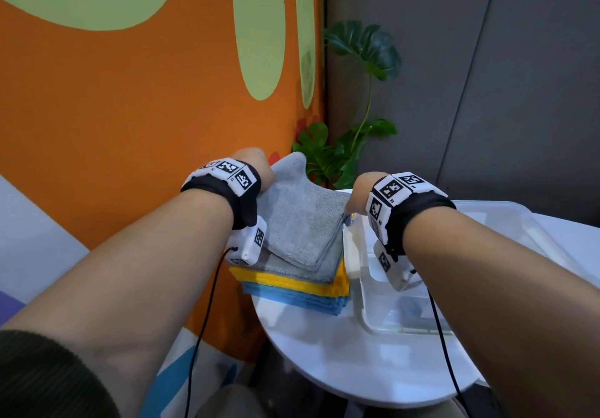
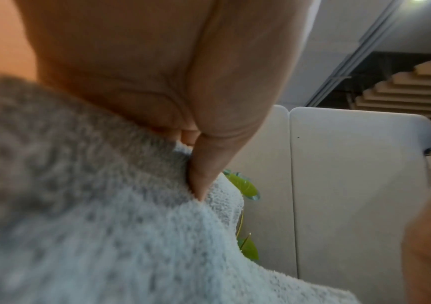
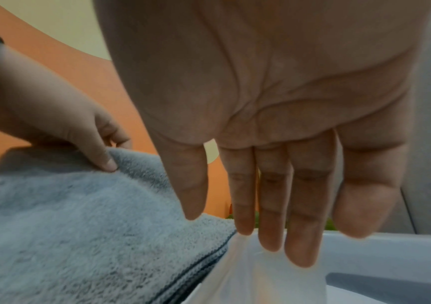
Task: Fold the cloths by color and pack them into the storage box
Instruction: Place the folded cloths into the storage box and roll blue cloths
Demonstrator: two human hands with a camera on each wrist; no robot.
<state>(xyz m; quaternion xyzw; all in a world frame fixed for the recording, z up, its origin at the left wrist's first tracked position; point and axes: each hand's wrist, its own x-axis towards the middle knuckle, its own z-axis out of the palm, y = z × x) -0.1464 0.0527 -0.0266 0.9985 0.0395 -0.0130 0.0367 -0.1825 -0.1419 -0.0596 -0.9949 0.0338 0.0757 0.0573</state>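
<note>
White table [image 1: 324, 352], left hand [image 1: 256, 166] pinching grey cloth [image 1: 298, 223], fingers hidden, right hand [image 3: 261, 102] spread

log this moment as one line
left hand: pinches grey cloth | right hand: open by box | box: no cloths seen

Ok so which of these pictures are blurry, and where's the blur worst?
Head view: sharp overall, though wide-angle bending curves the wall edges. Left wrist view: the grey cloth is badly out of focus near the lens, at the left edge; the left hand is soft. Right wrist view: the right hand is slightly smeared, fingertips haloed.
</note>
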